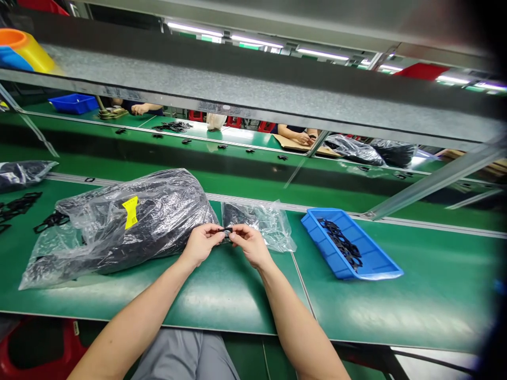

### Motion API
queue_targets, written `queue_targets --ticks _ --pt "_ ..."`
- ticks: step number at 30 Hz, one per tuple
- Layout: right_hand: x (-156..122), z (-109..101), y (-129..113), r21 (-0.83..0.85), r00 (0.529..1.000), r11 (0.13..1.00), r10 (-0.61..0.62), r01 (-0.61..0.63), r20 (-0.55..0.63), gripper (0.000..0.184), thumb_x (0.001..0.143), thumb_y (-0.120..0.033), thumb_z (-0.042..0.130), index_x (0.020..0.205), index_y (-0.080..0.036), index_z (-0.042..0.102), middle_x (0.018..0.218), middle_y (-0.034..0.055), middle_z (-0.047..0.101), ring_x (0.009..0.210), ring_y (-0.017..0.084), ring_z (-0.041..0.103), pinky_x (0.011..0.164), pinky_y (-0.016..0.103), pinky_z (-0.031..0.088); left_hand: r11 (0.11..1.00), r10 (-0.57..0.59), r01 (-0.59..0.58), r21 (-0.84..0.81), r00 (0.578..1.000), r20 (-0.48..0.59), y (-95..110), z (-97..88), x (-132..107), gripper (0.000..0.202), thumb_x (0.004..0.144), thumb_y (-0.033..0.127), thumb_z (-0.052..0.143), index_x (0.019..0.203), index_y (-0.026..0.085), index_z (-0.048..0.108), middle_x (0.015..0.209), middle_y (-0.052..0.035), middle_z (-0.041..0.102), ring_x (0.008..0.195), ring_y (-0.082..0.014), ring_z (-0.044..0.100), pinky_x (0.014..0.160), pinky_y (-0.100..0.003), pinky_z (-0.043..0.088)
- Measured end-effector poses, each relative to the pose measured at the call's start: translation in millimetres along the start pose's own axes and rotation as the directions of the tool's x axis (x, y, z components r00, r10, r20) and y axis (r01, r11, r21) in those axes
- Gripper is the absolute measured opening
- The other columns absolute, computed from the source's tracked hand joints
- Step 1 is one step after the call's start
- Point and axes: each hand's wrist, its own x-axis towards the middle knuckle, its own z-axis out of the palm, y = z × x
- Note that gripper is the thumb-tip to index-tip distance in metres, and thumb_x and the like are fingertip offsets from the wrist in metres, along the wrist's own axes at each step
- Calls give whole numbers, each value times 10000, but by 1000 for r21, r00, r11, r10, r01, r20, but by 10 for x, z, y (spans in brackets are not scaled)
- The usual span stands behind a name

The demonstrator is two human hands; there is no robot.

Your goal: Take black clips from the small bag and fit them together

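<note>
Between my two hands is a small black plastic part (226, 230), pinched at both ends above the green table. My left hand (202, 244) grips its left end with thumb and fingertips. The right end is in the closed fingertips of my right hand (249, 244). Fingers cover much of the part, so its full shape is hidden. Left of my hands lies a large clear plastic bag (158, 227) full of black parts, with a yellow label (130, 212). Just behind my hands is a smaller clear bag (273, 224) with black pieces in it.
A blue tray (380, 253) with black parts (340, 245) stands to the right. Loose black parts (19, 206) lie at the far left. A slanted metal post (428, 177) and a shelf (253, 95) border the table. Beyond, co-workers' hands (304, 138) handle things at another bench.
</note>
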Motion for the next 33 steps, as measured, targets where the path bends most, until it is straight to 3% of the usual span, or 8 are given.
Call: queue_targets --ticks 8,12,14,18,24,29,31,33 --pt "15 -32 -68 4 999 1000 15 -15 49 211 641 -287 785 746 -181 636 634 -48 593 537 89 534 525 223 457 998 -19 19 62 1000 2 15 -22 -11 287 661 336 760 841 136 657 656 -12 639 604 -129 601 589 -249 482" --pt "161 -333 -143 315 980 946 -10 74 -199 273 613 -278 803 771 -199 594 657 -47 633 512 89 555 467 205 463 998 -29 29 57 1000 -10 66 -44 -9 448 696 373 739 1058 140 616 809 -39 665 680 -139 631 623 -259 506" --pt "237 -626 -185 483 906 840 -24 248 -423 263 630 -264 792 771 -208 577 737 -40 657 574 82 589 448 165 452 998 -40 40 57 999 -6 91 -47 -9 508 703 387 734 1120 138 584 845 -46 665 694 -139 633 628 -260 508" --pt "260 -1294 -227 516 645 673 76 530 -761 144 749 -255 708 742 -205 573 695 -34 636 580 63 591 439 127 480 994 -57 55 90 998 24 96 -37 -26 523 701 408 731 1115 124 584 834 -51 666 706 -150 637 642 -272 513" --pt "139 -1811 -255 432 531 661 60 614 -846 174 847 -351 612 759 -212 554 736 -9 650 591 74 600 420 135 509 990 -38 31 138 998 47 62 -18 -33 522 686 429 731 1087 122 597 824 -55 675 713 -166 647 651 -292 524" --pt "178 -1603 -252 421 587 715 17 558 -809 187 760 -321 710 790 -195 575 718 -22 662 534 53 583 430 118 491 988 -27 20 154 999 40 52 -14 -27 501 679 430 736 1054 123 613 822 -58 684 709 -165 650 656 -292 524" --pt "183 -1428 -225 400 687 807 -9 434 -727 201 694 -277 752 791 -175 609 660 -16 659 513 74 588 432 149 487 988 -24 18 154 999 42 43 -20 -25 490 687 428 731 1049 118 616 813 -59 681 706 -160 647 656 -288 523" --pt "165 -1256 -189 194 829 963 -47 185 -557 152 690 -257 724 782 -167 643 619 -7 663 508 107 601 451 194 493 988 -24 17 154 999 44 33 -29 -21 479 700 425 722 1049 115 616 804 -58 676 706 -156 643 658 -284 522"
